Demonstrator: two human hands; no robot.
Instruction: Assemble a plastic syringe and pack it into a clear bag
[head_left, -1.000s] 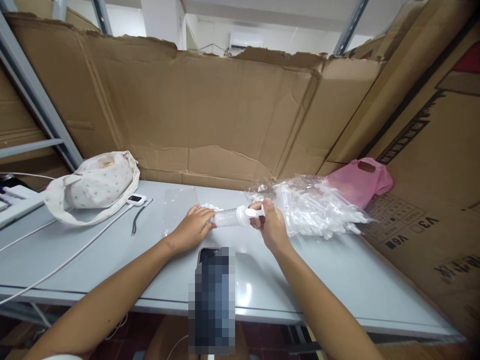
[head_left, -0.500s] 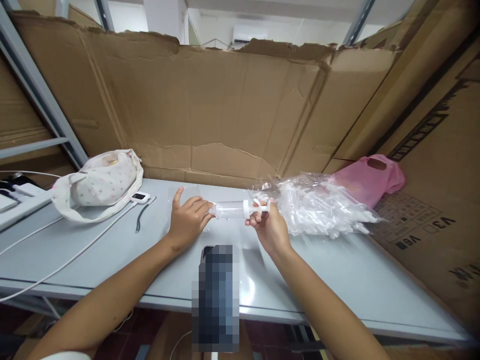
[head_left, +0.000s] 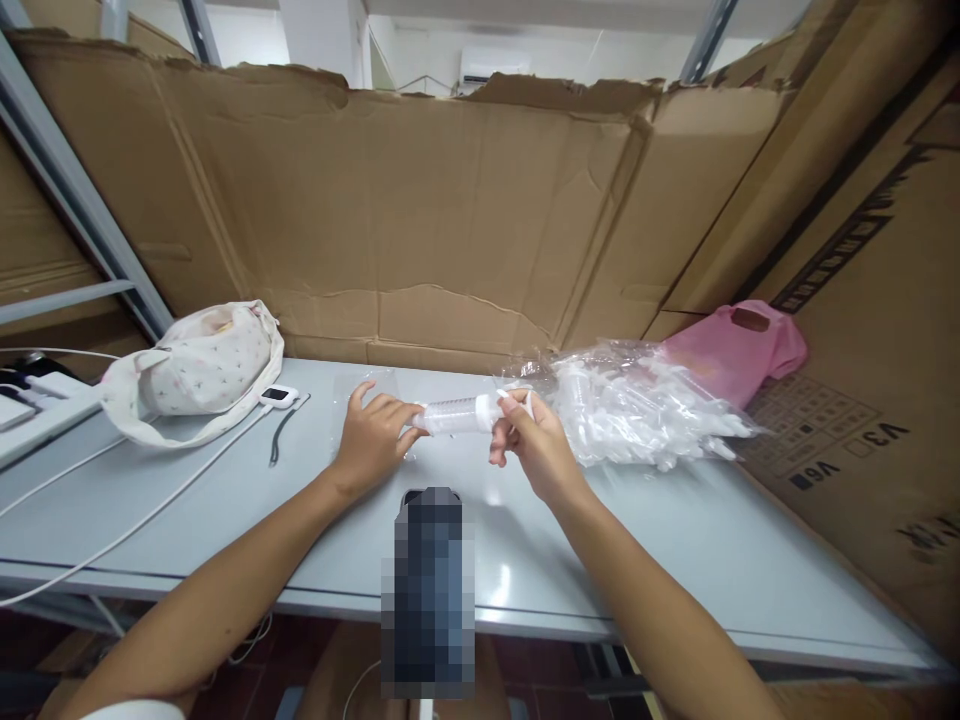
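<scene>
A clear syringe (head_left: 454,415) with a white collar and a white plunger lies level between my two hands. My left hand (head_left: 376,428) pinches its tip end at the left, the index finger and thumb closed on it. At the other end my right hand (head_left: 534,440) grips the white plunger handle, thumb on top and fingers curled beneath. Part of the plunger is hidden by the right fingers. Under and behind my left hand lies a thin clear plastic sheet or bag (head_left: 341,392). Just right of my right hand sits a clear bag of white plastic parts (head_left: 645,410).
A pink plastic bag (head_left: 739,350) lies behind the clear bag. To the left are a patterned cloth pouch (head_left: 214,365), a small white device (head_left: 278,397) with a cable, and a power strip (head_left: 49,415). A pixelated dark object (head_left: 427,590) stands at the table's front edge. Cardboard (head_left: 450,220) walls the back.
My right hand has turned and shifted its hold, the thumb now over the plunger handle. Less of the plunger shows outside the barrel. My left hand keeps its pinch.
</scene>
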